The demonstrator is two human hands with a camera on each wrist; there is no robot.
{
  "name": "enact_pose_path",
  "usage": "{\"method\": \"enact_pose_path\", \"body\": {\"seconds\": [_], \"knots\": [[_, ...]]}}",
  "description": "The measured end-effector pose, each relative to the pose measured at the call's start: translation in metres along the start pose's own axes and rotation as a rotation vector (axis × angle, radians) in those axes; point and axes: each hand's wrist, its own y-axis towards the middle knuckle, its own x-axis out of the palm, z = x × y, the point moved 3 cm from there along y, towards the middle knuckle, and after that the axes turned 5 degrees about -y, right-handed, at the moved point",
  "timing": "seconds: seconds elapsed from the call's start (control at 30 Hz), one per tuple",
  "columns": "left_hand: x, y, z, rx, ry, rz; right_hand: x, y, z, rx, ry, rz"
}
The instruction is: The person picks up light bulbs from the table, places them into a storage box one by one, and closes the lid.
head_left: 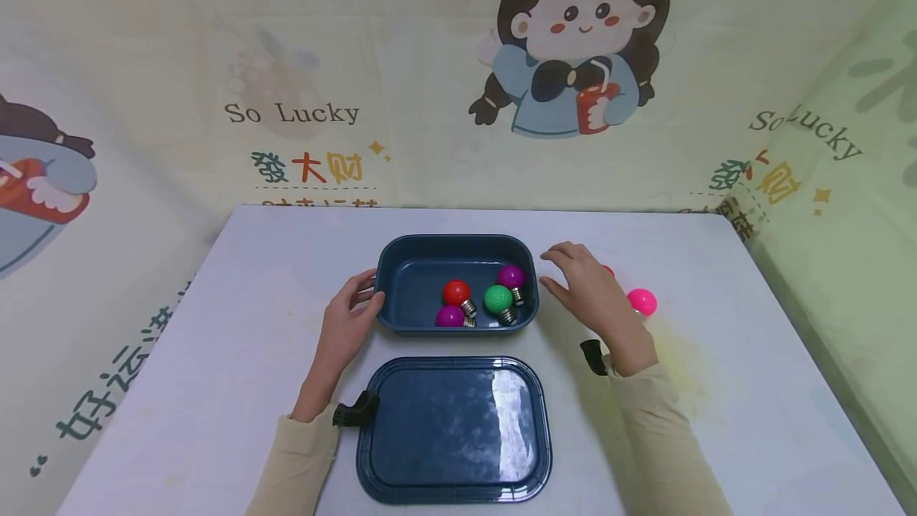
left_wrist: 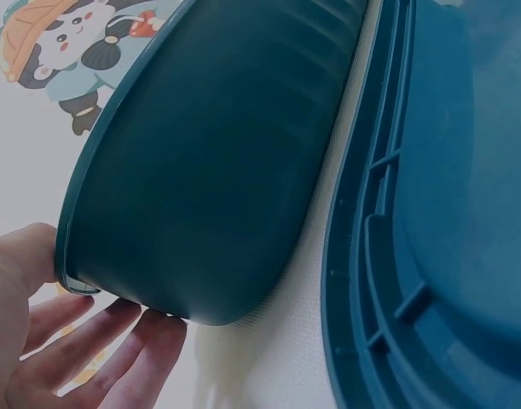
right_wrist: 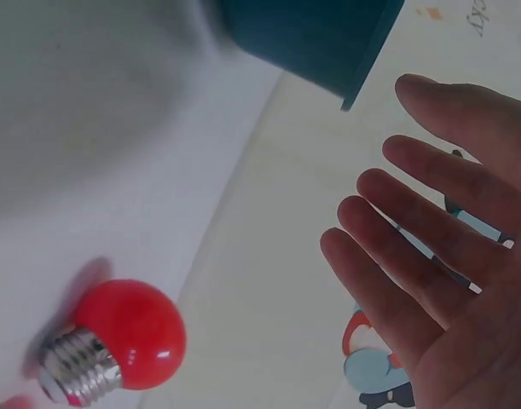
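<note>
Near the middle of the table sits a dark blue plastic box (head_left: pixel 415 285), its top uncovered. Inside lie a red light bulb (head_left: pixel 456 291), a green light bulb (head_left: pixel 497 299) and two purple light bulbs (head_left: pixel 511 276), with silver screw bases. My left hand (head_left: pixel 349 318) holds the box's left end, thumb at the rim and fingertips against the outer wall, as the left wrist view shows. Just off the right end hovers my right hand (head_left: pixel 589 293), fingers spread and nothing in them. Another red light bulb (right_wrist: pixel 132 334) lies below it in the right wrist view.
A dark blue lid (head_left: pixel 444 428) lies flat in front of the box, by my left wrist. To the right of my right hand is a pink light bulb (head_left: pixel 642 302) on the white table (head_left: pixel 723 420). Printed cloth (head_left: pixel 423 86) hangs behind and at the sides.
</note>
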Motion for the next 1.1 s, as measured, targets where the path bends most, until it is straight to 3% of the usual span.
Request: {"method": "enact_pose_path", "body": {"seconds": [0.5,1.1], "knots": [[0.001,0.0,-0.003,0.003,0.004,0.001,0.004,-0.005,0.032,0.001,0.033,0.033],[0.0,0.0,-0.002,-0.007,0.012,0.006,0.013,-0.008,0.057,0.124,0.017,-0.03]]}}
